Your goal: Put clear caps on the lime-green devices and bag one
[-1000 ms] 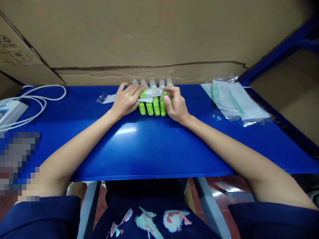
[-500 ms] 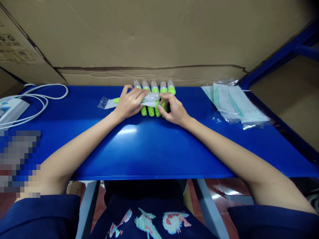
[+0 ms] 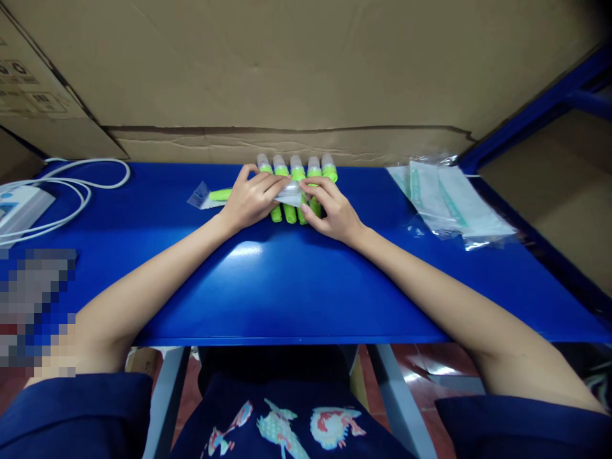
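My left hand [image 3: 253,199] is closed over a clear plastic sleeve [image 3: 198,196] with a white backing. Inside the sleeve lies a lime-green, handle-like stick [image 3: 220,195] with a clear capped end; its exact kind I cannot make out. At the sleeve's right end [image 3: 291,193], my right hand [image 3: 332,210] pinches the plastic between thumb and fingers. Behind and under both hands, several similar lime-green sticks with clear caps [image 3: 297,167] lie side by side on the blue table [image 3: 287,287]. My hands partly cover them.
Flat clear bags with white and green inserts [image 3: 454,197] lie at the right. A white cable [image 3: 90,185] coils beside a white box [image 3: 23,210] at the left, near a pixelated dark object [image 3: 38,287]. A cardboard wall [image 3: 287,70] stands behind the table.
My right hand's fingertips have moved slightly left along the sleeve's end, closer to my left hand. The sleeve's left end shows a little more of the green stick.
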### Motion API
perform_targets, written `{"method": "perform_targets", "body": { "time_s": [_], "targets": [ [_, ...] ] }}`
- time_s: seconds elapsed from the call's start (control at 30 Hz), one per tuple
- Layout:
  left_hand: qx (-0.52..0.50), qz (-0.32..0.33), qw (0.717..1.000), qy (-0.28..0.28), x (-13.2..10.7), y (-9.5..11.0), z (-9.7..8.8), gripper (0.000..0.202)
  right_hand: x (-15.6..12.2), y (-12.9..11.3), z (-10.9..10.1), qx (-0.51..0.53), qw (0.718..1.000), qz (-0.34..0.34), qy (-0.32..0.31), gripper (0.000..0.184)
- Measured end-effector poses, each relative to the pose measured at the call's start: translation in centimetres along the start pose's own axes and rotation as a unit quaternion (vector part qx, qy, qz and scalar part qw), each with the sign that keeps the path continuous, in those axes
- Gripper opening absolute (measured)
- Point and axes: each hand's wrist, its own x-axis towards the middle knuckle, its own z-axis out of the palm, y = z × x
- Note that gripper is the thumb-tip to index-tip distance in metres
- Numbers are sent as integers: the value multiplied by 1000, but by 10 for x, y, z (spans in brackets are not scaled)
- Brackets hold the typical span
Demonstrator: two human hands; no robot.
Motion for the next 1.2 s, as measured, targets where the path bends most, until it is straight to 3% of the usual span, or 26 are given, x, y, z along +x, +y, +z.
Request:
{"method": "perform_targets", "body": {
  "time_s": [0.27, 0.63, 0.83, 1.0, 1.2],
  "targets": [
    [-1, 13, 1000, -14, 2, 5, 0, 39, 1, 3, 1, -21, 999, 43, -6, 41],
    [18, -14, 1000, 4, 3, 1, -3, 39, 2, -1, 0, -27, 1000, 11, 0, 30],
    [20, -12, 1000, 2, 4, 3, -2, 41, -3, 0, 7, 14, 992, 102, 68, 38],
    [2, -12, 1000, 0, 4, 4, -4, 43, -6, 1, 12, 71, 977, 187, 80, 39],
    [-23, 4, 999, -22, 4, 8, -4, 37, -4, -3, 13, 147, 955, 239, 100, 43]
  ]
}}
